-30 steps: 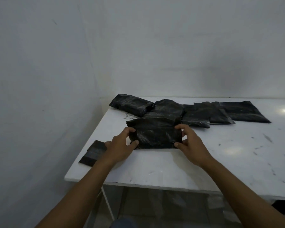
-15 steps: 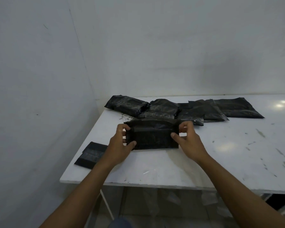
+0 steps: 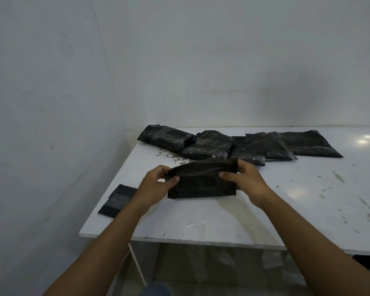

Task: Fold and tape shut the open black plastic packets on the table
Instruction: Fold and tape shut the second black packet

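Note:
A black plastic packet (image 3: 201, 182) is held between both hands just above the white table (image 3: 222, 221), its top flap bent over toward me. My left hand (image 3: 156, 184) pinches its left end, thumb on the front. My right hand (image 3: 246, 180) grips its right end, thumb on the front and fingers behind the folded corner. Behind it lies a row of several more black packets: a bulky one (image 3: 164, 137) at the far left, another (image 3: 209, 144) beside it, and flatter ones (image 3: 308, 144) overlapping to the right.
Dark flat strips (image 3: 117, 199) lie at the table's left edge, partly over the side. Grey walls close in at the left and behind. The table's right half has scuffs and paint flecks (image 3: 338, 176). Floor and table legs show below the front edge.
The packet's top flap has been folded down toward me and the packet is lifted slightly off the table. Both hands shifted their hold on its ends.

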